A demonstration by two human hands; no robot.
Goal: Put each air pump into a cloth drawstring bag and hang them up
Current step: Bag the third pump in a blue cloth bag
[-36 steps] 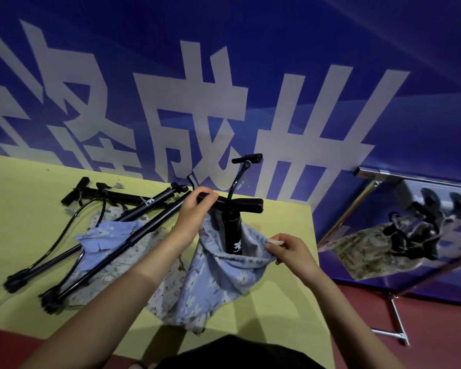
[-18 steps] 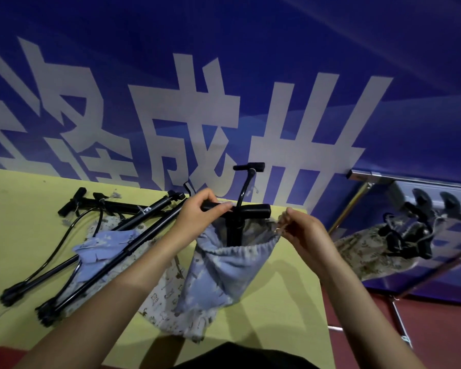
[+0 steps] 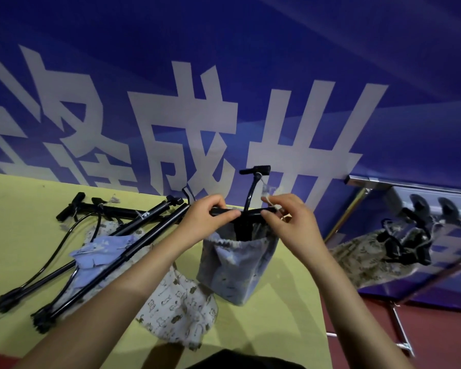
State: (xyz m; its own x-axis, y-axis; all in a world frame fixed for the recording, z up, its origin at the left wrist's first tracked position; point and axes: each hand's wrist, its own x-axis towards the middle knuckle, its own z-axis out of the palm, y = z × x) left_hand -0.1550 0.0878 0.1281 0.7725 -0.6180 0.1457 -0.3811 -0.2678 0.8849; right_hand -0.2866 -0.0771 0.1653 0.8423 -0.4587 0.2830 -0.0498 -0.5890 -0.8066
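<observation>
A black air pump (image 3: 244, 225) stands upright inside a blue cloth drawstring bag (image 3: 234, 267) held above the yellow table (image 3: 22, 235). Only its T-handle and hose top show above the bag's gathered mouth. My left hand (image 3: 208, 222) grips the left end of the handle. My right hand (image 3: 288, 219) pinches a pale drawstring beside the handle's right end. Two more black pumps (image 3: 112, 246) lie on the table at the left, across a blue bag (image 3: 101, 251) and a printed white bag (image 3: 179, 312).
A metal rack (image 3: 399, 182) with dark hooks stands at the right, with a printed bag holding a pump (image 3: 378, 251) hanging from it. A blue banner with large white characters fills the wall behind the table. Red floor lies under the rack.
The bag has been drawn up around the pump, from slumped on the table to hanging full. My right hand rose from the bag's rim to the drawstring at the handle.
</observation>
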